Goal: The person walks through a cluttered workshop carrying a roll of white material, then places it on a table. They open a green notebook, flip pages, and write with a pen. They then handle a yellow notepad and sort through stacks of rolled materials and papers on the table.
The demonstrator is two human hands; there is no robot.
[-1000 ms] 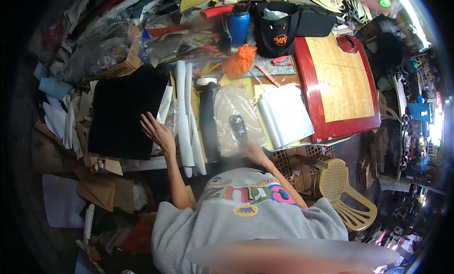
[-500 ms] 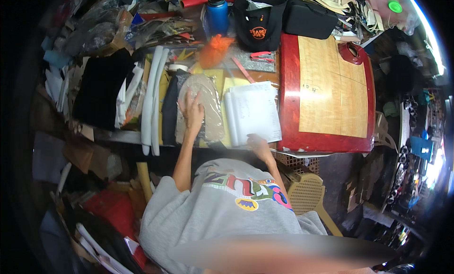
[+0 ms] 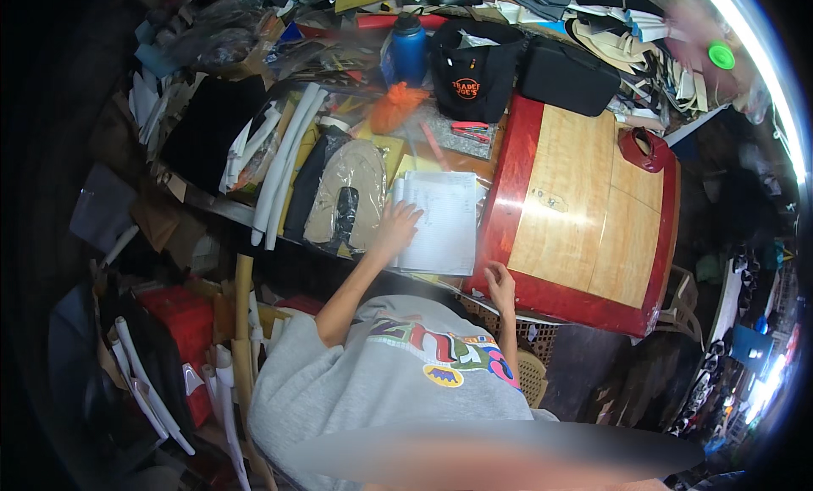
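An open notebook (image 3: pixel 442 224) with handwritten, lined pages lies on the table. My left hand (image 3: pixel 398 232) rests on its left side, fingers stretched out over the page. My right hand (image 3: pixel 501 288) is beside the notebook's lower right corner, over the red border of a wooden panel (image 3: pixel 584 203). Its fingers are loosely bent and apart, with nothing seen in them. Left of the notebook, a beige, curved flat piece (image 3: pixel 366 173) with a dark centre lies in a clear plastic bag, partly over dark material (image 3: pixel 309 186).
White rolls (image 3: pixel 288 165) and black material (image 3: pixel 212 131) lie at the left. Behind the notebook are an orange plastic bag (image 3: pixel 396 107), red staplers (image 3: pixel 471 131), a blue bottle (image 3: pixel 408 52), a black tote bag (image 3: pixel 474 72) and a black case (image 3: pixel 569 76). A woven chair (image 3: pixel 532 377) stands by the table.
My left hand has left the bagged beige piece and moved right onto the notebook. My right hand has shifted right, off the notebook's lower edge. The whole view has turned somewhat.
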